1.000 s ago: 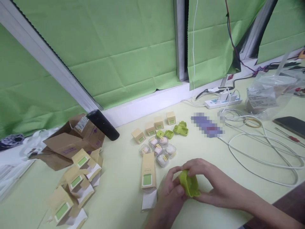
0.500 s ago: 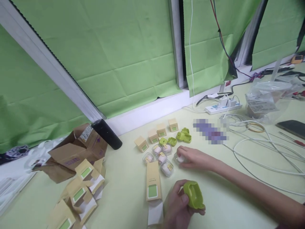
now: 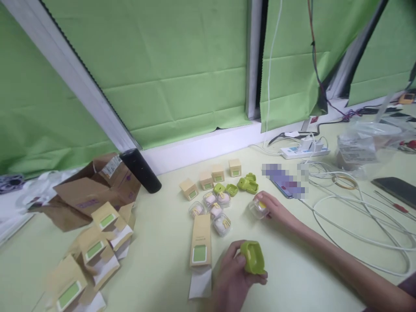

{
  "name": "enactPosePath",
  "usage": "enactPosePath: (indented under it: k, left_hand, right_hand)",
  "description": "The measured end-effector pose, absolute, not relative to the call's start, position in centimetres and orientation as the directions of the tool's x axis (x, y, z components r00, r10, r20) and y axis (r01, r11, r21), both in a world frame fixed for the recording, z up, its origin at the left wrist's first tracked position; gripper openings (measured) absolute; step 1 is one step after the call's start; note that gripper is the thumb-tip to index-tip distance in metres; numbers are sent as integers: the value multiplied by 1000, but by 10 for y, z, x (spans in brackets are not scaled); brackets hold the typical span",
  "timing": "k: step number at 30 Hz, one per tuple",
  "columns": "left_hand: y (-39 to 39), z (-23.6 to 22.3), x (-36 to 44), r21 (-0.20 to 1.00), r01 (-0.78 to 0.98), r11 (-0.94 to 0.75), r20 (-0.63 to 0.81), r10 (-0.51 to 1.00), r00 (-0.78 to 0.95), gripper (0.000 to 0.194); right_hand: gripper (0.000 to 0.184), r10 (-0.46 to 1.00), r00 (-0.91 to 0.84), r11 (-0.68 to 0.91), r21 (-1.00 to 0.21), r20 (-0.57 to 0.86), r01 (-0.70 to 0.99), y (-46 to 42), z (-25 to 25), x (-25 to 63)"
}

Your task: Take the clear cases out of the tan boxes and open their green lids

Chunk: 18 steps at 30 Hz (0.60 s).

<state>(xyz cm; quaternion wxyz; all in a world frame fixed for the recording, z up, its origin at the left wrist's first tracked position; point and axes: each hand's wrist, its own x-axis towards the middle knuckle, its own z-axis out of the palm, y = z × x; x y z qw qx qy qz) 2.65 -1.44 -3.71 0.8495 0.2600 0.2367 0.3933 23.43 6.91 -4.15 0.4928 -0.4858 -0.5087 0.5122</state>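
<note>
My left hand (image 3: 231, 274) is closed around a small olive-green open case (image 3: 255, 257), its hollow facing up and toward me. Beyond it and to the right, my right hand (image 3: 273, 208) pinches a small clear plastic container (image 3: 258, 210) with something yellow at its top; the rest of its contents is hard to make out. Several similar clear containers (image 3: 222, 224) with pale pink and yellow contents lie grouped left of that hand. Behind them sit more green cases (image 3: 248, 184). A long cardboard box (image 3: 200, 240) with a green label lies left of my left hand, its white flap out.
Small cardboard boxes (image 3: 206, 180) stand in a row behind. At left are opened boxes (image 3: 94, 251), a brown carton (image 3: 94, 190) and a black cylinder (image 3: 141, 170). To the right are a phone (image 3: 282, 182), coiled white cables (image 3: 351, 216), a power strip (image 3: 304, 151) and a dark phone (image 3: 394, 190).
My right hand has brought the clear container to the right, away from the group, and more of it now shows. My left hand still holds the green case. The view has shifted slightly.
</note>
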Motion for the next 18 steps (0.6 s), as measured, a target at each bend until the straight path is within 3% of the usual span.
enactPosePath:
  k: [6,12,18]
  left_hand:
    - [-16,-27,29,497,-634,592,-300,803,515,22]
    - [-19,-24,27,463,-665,586,-271,808,524,14]
    - [-18,-24,28,435,-667,605,-288,795,534,15]
  right_hand:
    - [27,998,-45,-42,-996,-39,-73,66,-42,227]
    - [38,976,-186,-161,-958,-118,-238,68,-50,218]
    - [44,993,-90,-88,-986,-76,-144,67,-41,228]
